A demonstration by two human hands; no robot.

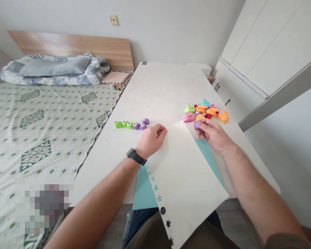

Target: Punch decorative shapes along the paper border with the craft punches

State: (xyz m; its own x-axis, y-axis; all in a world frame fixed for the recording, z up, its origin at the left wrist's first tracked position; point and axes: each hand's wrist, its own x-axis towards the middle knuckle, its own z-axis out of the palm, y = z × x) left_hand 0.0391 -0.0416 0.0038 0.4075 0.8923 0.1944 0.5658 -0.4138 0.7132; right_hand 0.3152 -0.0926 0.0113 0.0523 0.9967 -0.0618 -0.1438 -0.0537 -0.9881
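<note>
The right hand (214,134) grips a small purple toy (197,125) between thumb and fingers, over the worktop (166,86), just in front of a bright pile of toys (211,111). The purple toy looks smooth and a bit shiny, but the fingers hide a lot of it. The left hand (150,140) has its fingers curled in, and I can't tell if they pinch anything. It wears a black watch (136,156) on its wrist.

A big white paper (186,173) lies slantwise between the arms, with its near end hanging over the edge. Little cut-out shapes run down its left side: snowflakes, leaves and one round hole. Some look blue, because a blue sheet (145,192) lies under the paper. The ones lower down look dark.

Past the left hand, a row of toys (129,125) sits on the worktop, green ones first and then purple ones, with round white eyes with dark dots. The pile has pink, orange, red, light green and blue toys, all bunched together.
</note>
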